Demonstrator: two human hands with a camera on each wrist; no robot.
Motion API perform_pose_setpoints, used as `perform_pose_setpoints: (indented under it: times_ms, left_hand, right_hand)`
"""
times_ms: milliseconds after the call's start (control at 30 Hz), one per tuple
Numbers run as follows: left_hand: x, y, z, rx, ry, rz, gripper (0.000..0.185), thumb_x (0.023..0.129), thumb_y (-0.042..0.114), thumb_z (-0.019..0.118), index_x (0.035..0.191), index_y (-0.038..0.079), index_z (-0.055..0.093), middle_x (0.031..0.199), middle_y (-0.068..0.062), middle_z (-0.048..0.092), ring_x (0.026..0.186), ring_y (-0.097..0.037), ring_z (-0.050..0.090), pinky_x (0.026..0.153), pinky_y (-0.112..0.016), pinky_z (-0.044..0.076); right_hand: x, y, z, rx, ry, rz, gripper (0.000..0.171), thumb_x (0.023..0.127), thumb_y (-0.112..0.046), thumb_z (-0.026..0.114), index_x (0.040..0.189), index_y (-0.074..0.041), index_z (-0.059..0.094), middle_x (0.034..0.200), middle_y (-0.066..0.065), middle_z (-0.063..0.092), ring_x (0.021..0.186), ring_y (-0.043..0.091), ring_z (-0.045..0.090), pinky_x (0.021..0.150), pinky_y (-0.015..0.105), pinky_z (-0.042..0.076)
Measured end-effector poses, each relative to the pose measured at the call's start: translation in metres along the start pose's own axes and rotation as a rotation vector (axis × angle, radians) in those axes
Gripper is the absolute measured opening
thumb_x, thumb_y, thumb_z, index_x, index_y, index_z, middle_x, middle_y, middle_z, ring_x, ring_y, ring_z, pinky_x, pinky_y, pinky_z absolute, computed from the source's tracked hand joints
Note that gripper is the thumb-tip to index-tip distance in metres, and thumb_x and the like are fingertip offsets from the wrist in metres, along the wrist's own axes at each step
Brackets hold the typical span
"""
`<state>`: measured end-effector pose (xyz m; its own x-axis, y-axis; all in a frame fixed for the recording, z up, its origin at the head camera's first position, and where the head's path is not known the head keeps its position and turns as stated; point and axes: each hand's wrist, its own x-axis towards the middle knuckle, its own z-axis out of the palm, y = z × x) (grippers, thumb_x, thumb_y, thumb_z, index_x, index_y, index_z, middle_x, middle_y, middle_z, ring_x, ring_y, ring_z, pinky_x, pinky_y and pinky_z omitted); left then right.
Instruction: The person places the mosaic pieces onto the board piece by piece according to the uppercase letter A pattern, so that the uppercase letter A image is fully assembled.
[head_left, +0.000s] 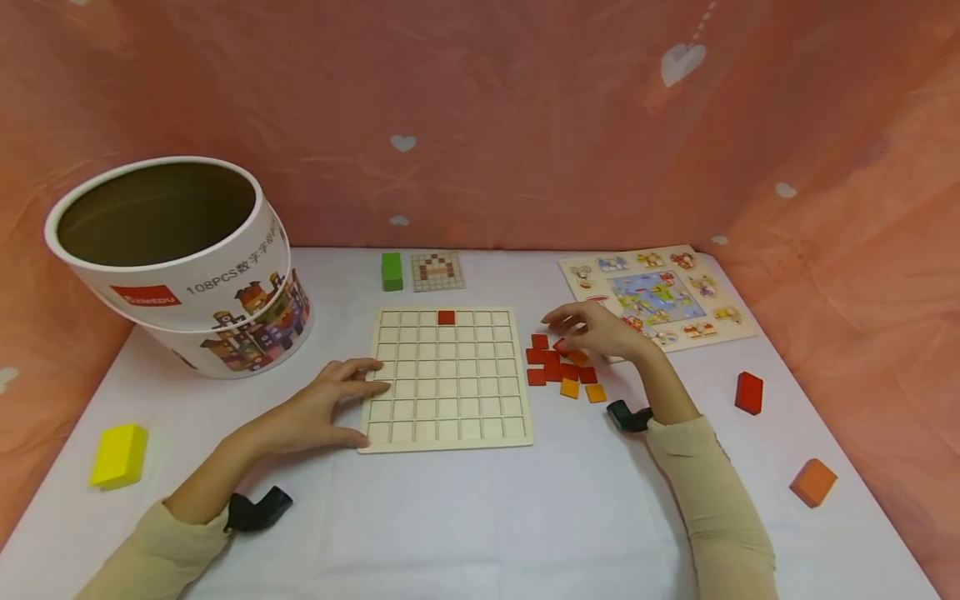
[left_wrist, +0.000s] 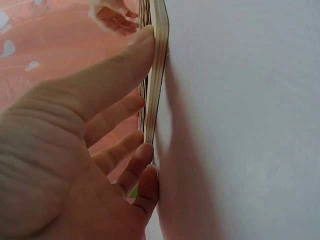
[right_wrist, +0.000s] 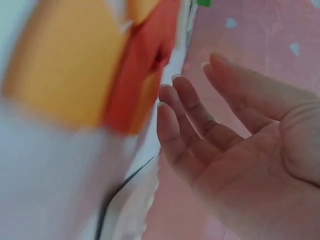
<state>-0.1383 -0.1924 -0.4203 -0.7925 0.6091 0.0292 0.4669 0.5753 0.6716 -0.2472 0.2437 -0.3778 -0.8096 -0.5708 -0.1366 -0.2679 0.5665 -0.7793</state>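
Observation:
A pale wooden grid board [head_left: 448,384] lies flat on the white table, one red square tile [head_left: 446,317] in its top row. My left hand [head_left: 330,406] rests at the board's left side, thumb by the near corner and other fingertips spread along the edge. In the left wrist view, the thumb [left_wrist: 117,67] touches the board's layered rim [left_wrist: 159,55]. Just right of the board, my right hand [head_left: 598,327] hovers over a loose pile of red tiles [head_left: 536,377] and orange tiles [head_left: 569,388]. Its fingers are relaxed, with nothing between them in the right wrist view.
Behind the board are a green block [head_left: 392,272] and a small pattern card [head_left: 438,272]. A big white bucket [head_left: 247,308] stands back left, a yellow block [head_left: 120,456] nearer. To the right lie a picture puzzle [head_left: 720,315], a red block [head_left: 748,393] and an orange block [head_left: 813,482].

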Motion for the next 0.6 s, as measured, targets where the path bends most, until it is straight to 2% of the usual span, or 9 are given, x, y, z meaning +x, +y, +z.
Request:
perform_pose_setpoints:
  times_ms: [133, 333, 600]
  left_hand:
    - [-0.001, 0.000, 0.000, -0.001, 0.002, 0.002, 0.070, 0.077, 0.029, 0.087, 0.136, 0.004, 0.060, 0.152, -0.016, 0.037, 0.135, -0.037, 0.030, 0.106, -0.060, 0.032]
    - [-0.002, -0.001, 0.000, -0.008, 0.008, 0.004, 0.069, 0.077, 0.028, 0.087, 0.136, 0.004, 0.061, 0.152, -0.016, 0.037, 0.136, -0.038, 0.030, 0.106, -0.060, 0.031]
    - [-0.001, -0.001, 0.002, -0.009, 0.016, 0.010, 0.069, 0.077, 0.029, 0.086, 0.136, 0.004, 0.061, 0.152, -0.016, 0.038, 0.136, -0.038, 0.030, 0.106, -0.061, 0.031]
  right_hand:
    - [-0.006, 0.008, -0.001, -0.004, 0.003, 0.034, 0.032, 0.087, 0.009, 0.064, 0.120, 0.008, 0.065, 0.116, 0.023, 0.065, 0.104, 0.037, 0.059, 0.093, 0.046, 0.050]
    - [-0.003, 0.014, 0.003, -0.022, 0.023, 0.036, 0.030, 0.083, 0.007, 0.071, 0.113, 0.005, 0.067, 0.105, 0.017, 0.065, 0.092, 0.030, 0.055, 0.082, 0.033, 0.048]
    - [-0.002, 0.014, 0.006, -0.052, 0.025, -0.008, 0.024, 0.085, 0.009, 0.069, 0.108, 0.005, 0.066, 0.100, 0.015, 0.064, 0.087, 0.029, 0.054, 0.078, 0.032, 0.048]
